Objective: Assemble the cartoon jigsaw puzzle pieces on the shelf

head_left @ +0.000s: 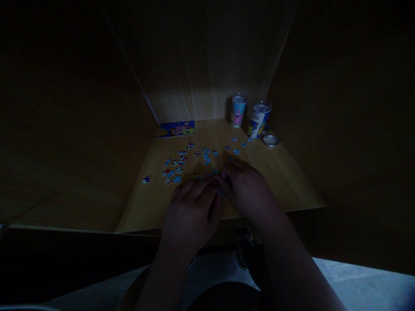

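Enclosure: light-brown wood-grain panels (207,86) stand behind and to both sides of the work surface. Only the back panel catches light low down, and the rest of the room is too dark to read. A strip of pale grey floor (356,280) shows below the front edge.

Surface: a light-brown wooden table (285,181), lit mainly in its rear half.

Hands: the left hand (191,211) and the right hand (248,185) are brought together near the front centre of the table. The fingers are curled downward and the fingertips of the two hands meet. Whether either one pinches a piece cannot be told, because the fingers cover that spot and the light is poor.

Reference items: a blue rectangular cartoon picture card (177,129) lies flat in the rear left corner. A small cylindrical tin with a pink cartoon figure (237,112) and a blue-and-white cylindrical tin (258,119) stand near the rear right, close together. A round silver lid (270,140) lies flat just beside the second tin.

Work items: small blue and multicoloured jigsaw pieces (177,166) lie scattered between the card and the hands, and one stray piece (146,179) sits apart at the left.

Progress, as a judgement: early. Most pieces lie loose and separate, and only a short row of pieces (204,176) just beyond the fingertips may be joined – nearly all the assembly is left.
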Demonstrator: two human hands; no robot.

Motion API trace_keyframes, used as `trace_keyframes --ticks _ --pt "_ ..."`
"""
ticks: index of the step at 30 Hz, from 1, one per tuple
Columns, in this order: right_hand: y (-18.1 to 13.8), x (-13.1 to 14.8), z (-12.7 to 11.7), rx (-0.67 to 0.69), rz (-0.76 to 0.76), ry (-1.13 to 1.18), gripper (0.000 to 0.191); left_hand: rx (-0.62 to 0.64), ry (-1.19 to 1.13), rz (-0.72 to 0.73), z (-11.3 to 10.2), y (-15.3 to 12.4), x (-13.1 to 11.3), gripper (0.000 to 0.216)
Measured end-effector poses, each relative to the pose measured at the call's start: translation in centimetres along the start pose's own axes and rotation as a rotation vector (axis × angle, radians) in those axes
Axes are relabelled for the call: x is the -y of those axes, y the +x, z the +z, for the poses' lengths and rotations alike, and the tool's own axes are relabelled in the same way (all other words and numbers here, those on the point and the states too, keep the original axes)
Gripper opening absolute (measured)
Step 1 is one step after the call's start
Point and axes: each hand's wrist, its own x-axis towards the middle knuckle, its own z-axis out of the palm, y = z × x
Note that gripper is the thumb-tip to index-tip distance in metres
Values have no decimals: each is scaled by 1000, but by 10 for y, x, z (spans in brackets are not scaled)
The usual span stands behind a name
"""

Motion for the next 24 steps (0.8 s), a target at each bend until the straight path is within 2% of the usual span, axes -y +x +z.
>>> trace_keyframes --ticks 24 --pt "0 -1 2 -4 -13 5 21 -1 -10 1 0 1 0 21"
